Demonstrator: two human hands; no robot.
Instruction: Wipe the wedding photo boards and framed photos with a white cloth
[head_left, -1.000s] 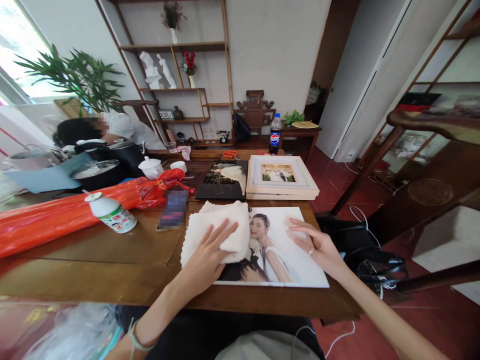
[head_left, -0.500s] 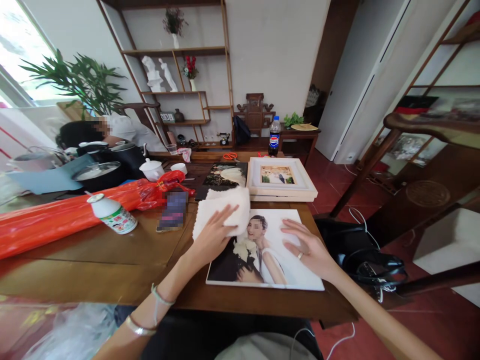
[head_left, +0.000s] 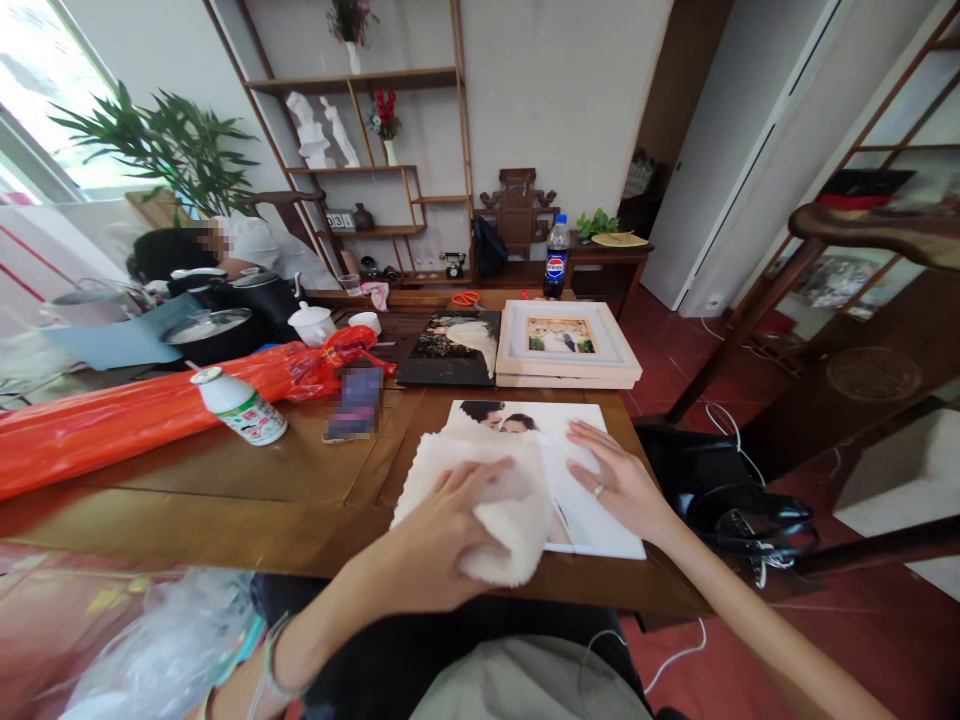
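Note:
A white fluffy cloth [head_left: 517, 500] covers the left and lower part of a photo panel [head_left: 592, 520] showing a couple. My left hand [head_left: 442, 530] grips the cloth from above, its fingers over the fabric and the thumb near a fold. My right hand [head_left: 619, 480], with a ring on one finger, lies flat with fingers stretched out on the panel's white right side. The panel rests at the table's front edge; much of its picture is hidden under the cloth.
Behind the panel lie a dark photo print [head_left: 450, 350] and a white picture frame [head_left: 630, 370]. A cola bottle [head_left: 556, 265] and orange scissors [head_left: 465, 298] stand farther back. Leftward are a phone [head_left: 356, 400], a white bottle [head_left: 240, 405], red plastic wrapping [head_left: 127, 425] and pots [head_left: 262, 300].
My left hand and the cloth have moved down and toward me across the panel, uncovering its top left corner and covering its lower left. My right hand stays on the right side.

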